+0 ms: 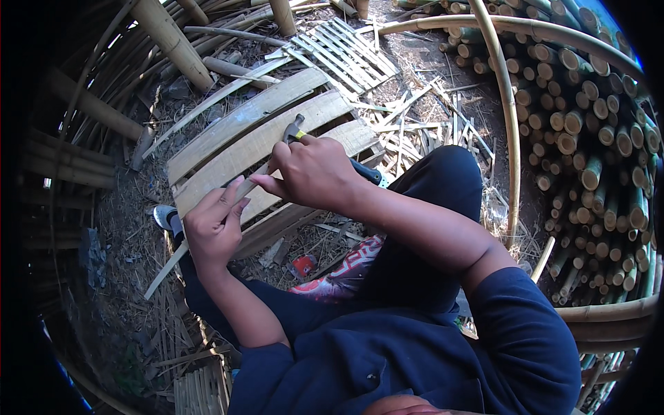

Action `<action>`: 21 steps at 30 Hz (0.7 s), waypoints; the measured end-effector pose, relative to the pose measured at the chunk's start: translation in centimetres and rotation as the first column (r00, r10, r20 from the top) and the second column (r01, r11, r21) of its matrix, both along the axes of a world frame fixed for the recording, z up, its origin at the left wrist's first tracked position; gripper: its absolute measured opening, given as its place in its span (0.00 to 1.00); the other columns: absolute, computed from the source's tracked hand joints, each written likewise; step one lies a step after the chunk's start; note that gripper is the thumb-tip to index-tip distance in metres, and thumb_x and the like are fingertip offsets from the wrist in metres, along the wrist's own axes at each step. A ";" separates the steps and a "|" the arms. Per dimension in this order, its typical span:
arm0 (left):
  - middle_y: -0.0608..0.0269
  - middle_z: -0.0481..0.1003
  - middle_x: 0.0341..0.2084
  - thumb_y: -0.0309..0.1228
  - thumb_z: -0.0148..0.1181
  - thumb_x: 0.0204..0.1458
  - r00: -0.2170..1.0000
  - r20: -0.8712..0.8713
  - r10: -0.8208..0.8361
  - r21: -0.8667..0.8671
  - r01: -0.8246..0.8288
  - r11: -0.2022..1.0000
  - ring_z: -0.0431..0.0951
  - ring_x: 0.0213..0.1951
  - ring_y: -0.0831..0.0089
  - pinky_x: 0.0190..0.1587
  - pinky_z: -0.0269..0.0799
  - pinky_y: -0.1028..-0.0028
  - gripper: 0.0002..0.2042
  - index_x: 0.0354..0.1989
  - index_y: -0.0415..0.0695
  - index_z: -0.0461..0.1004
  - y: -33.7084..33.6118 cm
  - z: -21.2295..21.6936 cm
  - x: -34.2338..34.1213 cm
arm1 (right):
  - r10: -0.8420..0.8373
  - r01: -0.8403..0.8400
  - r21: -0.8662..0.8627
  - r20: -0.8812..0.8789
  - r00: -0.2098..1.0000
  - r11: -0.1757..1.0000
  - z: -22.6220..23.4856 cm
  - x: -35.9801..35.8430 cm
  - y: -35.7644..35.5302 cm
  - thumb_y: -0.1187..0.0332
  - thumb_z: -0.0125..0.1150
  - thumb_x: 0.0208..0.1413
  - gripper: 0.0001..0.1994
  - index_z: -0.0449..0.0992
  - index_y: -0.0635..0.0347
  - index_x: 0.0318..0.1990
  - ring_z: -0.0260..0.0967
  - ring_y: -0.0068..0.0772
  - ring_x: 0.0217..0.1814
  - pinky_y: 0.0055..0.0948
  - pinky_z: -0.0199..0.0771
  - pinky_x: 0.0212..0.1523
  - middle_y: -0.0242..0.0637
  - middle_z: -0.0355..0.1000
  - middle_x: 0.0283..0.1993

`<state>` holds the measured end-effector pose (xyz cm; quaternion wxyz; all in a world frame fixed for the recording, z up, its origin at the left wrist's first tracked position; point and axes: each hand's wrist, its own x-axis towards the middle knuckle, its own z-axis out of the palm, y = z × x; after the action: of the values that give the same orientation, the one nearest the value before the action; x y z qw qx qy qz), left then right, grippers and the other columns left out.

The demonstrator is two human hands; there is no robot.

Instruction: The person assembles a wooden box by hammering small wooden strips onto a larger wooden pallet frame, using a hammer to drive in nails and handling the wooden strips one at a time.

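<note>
A thin split bamboo strip [166, 270] slants up over the near left edge of a low slatted wooden bench [235, 160]. My left hand [216, 223] is closed on its middle, thumb and fingers pinching it. At the strip's upper end, my right hand [311, 171] is curled with its thumb and fingers closed round it. A hammer head [294, 128] with a yellow band below it shows just beyond the right knuckles. Its handle runs behind that hand. A dark green handle end [366, 172] juts out past the right wrist; whether it belongs to the hammer I cannot tell.
Beyond the bench lies a slatted bamboo panel [344, 57], with loose strips [415, 131] scattered beside it. Stacked bamboo poles [588, 124] fill the right side, behind a bent pole [508, 117]. Thick posts [173, 41] stand at the left. A patterned sack [346, 273] lies between my legs.
</note>
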<state>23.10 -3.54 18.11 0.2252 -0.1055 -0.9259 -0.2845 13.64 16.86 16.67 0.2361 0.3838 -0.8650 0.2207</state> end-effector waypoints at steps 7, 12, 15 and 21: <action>0.55 0.75 0.25 0.15 0.69 0.42 0.999 -0.034 0.015 -0.017 -0.016 1.000 0.72 0.21 0.65 0.27 0.66 0.70 0.22 0.50 0.43 0.84 0.4 -0.1 -0.3 | -0.038 0.038 -0.010 0.016 0.999 0.999 -0.4 0.1 0.0 0.41 0.61 0.61 0.26 0.73 0.57 0.25 0.78 0.41 0.21 0.35 0.74 0.19 0.37 0.73 0.16; 0.54 0.77 0.26 0.15 0.69 0.42 0.992 -0.125 0.005 0.040 0.000 0.999 0.73 0.22 0.66 0.28 0.68 0.72 0.22 0.49 0.43 0.84 0.7 -0.7 -0.8 | -0.033 0.033 -0.004 -0.073 0.997 0.999 -0.1 -0.2 0.3 0.42 0.62 0.60 0.26 0.72 0.56 0.25 0.76 0.39 0.19 0.35 0.73 0.19 0.36 0.72 0.15; 0.53 0.77 0.27 0.14 0.69 0.42 0.989 -0.146 -0.001 0.064 0.010 0.998 0.75 0.23 0.66 0.29 0.69 0.72 0.22 0.49 0.42 0.84 0.9 -0.6 -0.8 | -0.022 0.016 -0.056 -0.118 0.993 0.998 -0.2 -0.5 0.3 0.42 0.65 0.58 0.25 0.71 0.55 0.24 0.75 0.38 0.19 0.33 0.72 0.20 0.35 0.71 0.16; 0.54 0.78 0.28 0.15 0.70 0.42 0.987 -0.153 0.049 0.047 -0.042 0.998 0.79 0.24 0.65 0.29 0.70 0.71 0.22 0.49 0.43 0.84 1.2 -0.4 -0.5 | 0.000 -0.049 -0.190 -0.250 0.968 0.981 0.6 -1.6 0.8 0.40 0.71 0.51 0.27 0.69 0.54 0.24 0.72 0.31 0.21 0.29 0.68 0.20 0.29 0.67 0.17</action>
<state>22.64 -2.39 17.66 0.3045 -0.1011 -0.9014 -0.2907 12.04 17.64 17.22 0.3766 0.3941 -0.7979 0.2573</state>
